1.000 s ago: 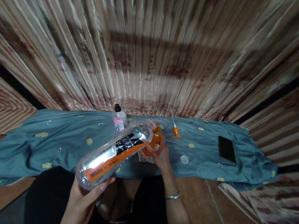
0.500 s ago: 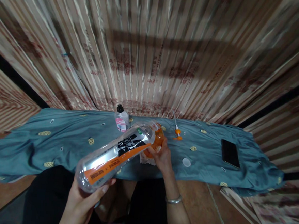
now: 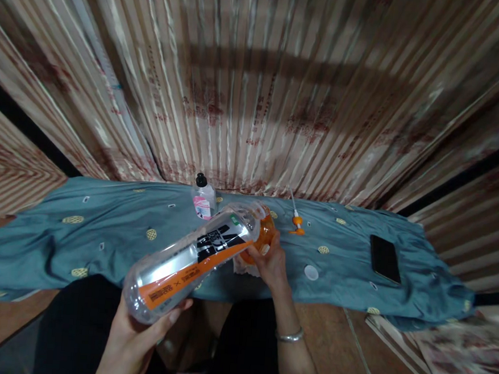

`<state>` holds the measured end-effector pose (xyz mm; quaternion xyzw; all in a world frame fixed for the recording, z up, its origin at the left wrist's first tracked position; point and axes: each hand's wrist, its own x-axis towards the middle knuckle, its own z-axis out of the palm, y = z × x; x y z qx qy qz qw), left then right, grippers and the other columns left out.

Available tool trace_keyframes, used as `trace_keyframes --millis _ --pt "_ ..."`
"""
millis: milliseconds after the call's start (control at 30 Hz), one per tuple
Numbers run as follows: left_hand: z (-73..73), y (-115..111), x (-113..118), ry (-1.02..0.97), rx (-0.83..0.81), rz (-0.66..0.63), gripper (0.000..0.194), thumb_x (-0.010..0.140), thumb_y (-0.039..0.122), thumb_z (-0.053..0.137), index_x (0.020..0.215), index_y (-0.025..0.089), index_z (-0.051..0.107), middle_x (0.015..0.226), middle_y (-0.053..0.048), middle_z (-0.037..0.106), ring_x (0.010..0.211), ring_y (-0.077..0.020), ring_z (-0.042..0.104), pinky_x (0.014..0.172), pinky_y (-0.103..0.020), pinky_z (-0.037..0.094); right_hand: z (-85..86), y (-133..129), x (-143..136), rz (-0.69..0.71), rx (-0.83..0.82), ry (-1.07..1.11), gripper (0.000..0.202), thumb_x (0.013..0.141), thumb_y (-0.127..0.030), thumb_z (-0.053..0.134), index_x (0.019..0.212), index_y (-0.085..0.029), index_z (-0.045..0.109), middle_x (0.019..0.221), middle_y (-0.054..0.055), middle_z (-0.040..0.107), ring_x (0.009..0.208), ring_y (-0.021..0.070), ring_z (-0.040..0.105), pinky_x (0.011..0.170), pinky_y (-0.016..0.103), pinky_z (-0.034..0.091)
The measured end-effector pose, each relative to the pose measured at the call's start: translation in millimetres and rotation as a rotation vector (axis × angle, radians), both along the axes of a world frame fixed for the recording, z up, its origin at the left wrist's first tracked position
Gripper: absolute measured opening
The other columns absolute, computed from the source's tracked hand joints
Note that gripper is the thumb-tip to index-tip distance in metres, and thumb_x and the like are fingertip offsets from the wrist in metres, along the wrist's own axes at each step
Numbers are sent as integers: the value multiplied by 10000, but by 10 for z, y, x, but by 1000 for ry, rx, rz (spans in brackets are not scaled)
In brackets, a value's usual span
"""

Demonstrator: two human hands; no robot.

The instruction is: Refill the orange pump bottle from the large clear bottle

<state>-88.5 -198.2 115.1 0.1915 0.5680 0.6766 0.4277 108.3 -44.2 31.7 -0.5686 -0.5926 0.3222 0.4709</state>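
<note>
My left hand (image 3: 139, 336) is closed around the base of a large clear plastic bottle (image 3: 193, 263) with a silver, black and orange label. The bottle is tilted, its neck up against the mouth of an orange bottle (image 3: 266, 231). Around the side of that orange bottle my right hand (image 3: 271, 265) is wrapped. Part of the orange bottle is hidden by the clear one and by my fingers. Under it lies a white tissue-like piece (image 3: 244, 266). Whether liquid runs between the two bottles I cannot tell.
A blue-green patterned cloth (image 3: 119, 218) covers the narrow surface. On it are a small black-capped bottle (image 3: 203, 200) with a pink label, an orange pump top (image 3: 297, 221), a round white cap (image 3: 311, 272) and a black phone-like slab (image 3: 384, 258). A striped curtain (image 3: 256, 96) hangs behind.
Both hands and both bottles stay nearly in place, with the clear bottle at about the same tilt. The camera view has shifted slightly.
</note>
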Motion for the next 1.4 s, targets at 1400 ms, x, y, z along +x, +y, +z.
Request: trace_keyframes --millis 1400 --pt "47 -10 -21 54 33 -6 996 512 254 1013 1420 274 602 1072 -29 797 804 -223 788 718 -274 687 20 -7 -16 -12 6 -6 630 765 -369 810 1314 -235 532 1168 83 778 1066 301 761 939 457 607"
